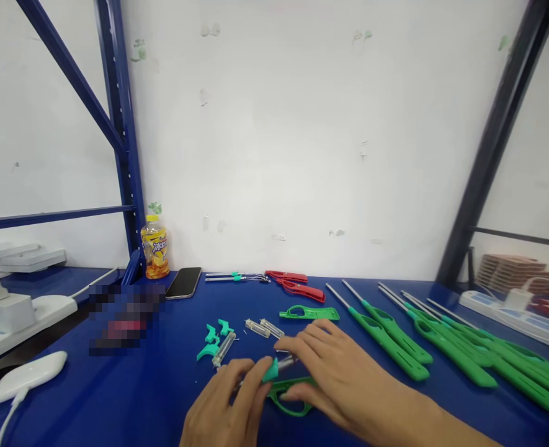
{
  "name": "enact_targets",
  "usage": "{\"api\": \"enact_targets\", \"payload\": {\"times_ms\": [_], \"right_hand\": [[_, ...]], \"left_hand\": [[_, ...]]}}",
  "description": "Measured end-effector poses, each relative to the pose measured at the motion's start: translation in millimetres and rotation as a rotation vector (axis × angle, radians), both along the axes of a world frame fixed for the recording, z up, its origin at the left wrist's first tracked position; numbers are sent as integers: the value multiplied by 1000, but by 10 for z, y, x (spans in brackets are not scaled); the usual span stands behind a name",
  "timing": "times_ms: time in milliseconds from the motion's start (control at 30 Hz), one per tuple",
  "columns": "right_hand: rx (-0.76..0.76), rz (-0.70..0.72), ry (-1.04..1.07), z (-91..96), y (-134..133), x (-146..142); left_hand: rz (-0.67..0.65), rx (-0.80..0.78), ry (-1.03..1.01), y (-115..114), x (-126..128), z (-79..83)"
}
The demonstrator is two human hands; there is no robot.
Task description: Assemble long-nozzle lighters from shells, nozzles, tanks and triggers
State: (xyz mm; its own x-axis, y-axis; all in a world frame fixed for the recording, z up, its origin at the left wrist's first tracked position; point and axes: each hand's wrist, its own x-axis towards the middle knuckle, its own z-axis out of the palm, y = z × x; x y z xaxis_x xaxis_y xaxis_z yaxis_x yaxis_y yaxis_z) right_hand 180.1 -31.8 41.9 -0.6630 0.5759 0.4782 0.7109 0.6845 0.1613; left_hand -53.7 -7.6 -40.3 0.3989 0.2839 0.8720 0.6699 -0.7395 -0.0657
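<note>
My left hand [227,403] is closed around a teal plastic piece [271,370] that has a narrow, greyish, shiny part [285,362] beside it. Facing it, my right hand [332,372] has its fingers curled over the end of that shiny part. Its thumb rests on a green lighter casing half [293,402] low in front of me, which shows a trigger loop. My fingers cover much of these parts. Just beyond my hands lie clear fuel tubes [257,328], teal triggers [211,338] and another green casing half [309,313].
Several green long-necked lighters [386,344] lie slanted on the right. Red casing halves [297,285] and metal rods [234,277] are at the back. A phone [183,282] and a bottle [155,248] stand near the blue post [125,149]. A white charger [28,377] lies left.
</note>
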Motion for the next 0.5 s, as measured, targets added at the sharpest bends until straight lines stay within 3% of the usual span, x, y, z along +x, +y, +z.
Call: {"api": "enact_targets", "payload": {"times_ms": [200, 500], "right_hand": [[-245, -85, 236, -117, -112, 133], [-149, -89, 410, -370, -6, 76]], "left_hand": [[-62, -141, -94, 39, -50, 37], [-54, -230, 32, 107, -22, -17]]}}
